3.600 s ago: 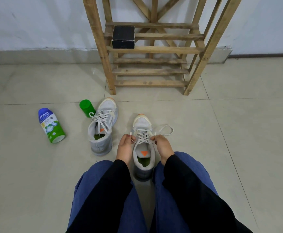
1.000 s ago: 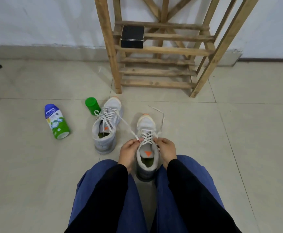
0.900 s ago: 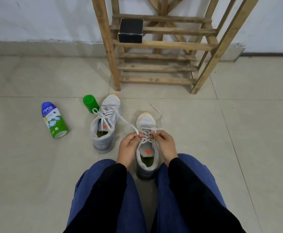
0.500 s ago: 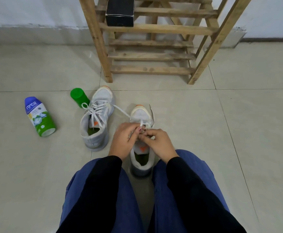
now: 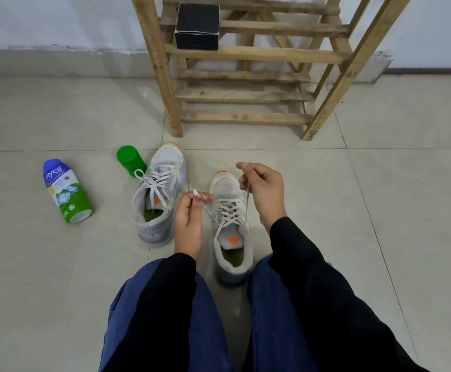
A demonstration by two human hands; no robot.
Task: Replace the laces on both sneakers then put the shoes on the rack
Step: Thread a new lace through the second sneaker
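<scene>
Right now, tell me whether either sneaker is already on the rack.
No, the tied sneaker and the untied sneaker both stand on the floor in front of the rack.

White wall (image 5: 58, 17); grey skirting (image 5: 44, 61); pale tiled floor (image 5: 406, 210), seemingly glossy

A: What colour is the near sneaker (image 5: 232, 241)?
B: Pale grey, with an orange strip at the toe, an orange triangle on the tongue and a green insole. Its laces (image 5: 229, 213) are off-white, in a criss-cross.
A: And the other sneaker (image 5: 166, 161)?
B: The same grey, orange and green.
A: The bottle (image 5: 66, 194)?
B: Blue top with white lettering, white middle, green base. The cap (image 5: 130, 160) is plain green.
A: The rest?
B: Rack (image 5: 243, 118) of light brown bare wood, a black box (image 5: 197, 28), beige floor (image 5: 393, 210) tiles with thin dark joints, white wall (image 5: 44, 17), blue trousers (image 5: 162, 318), black sleeves (image 5: 304, 253).
</scene>
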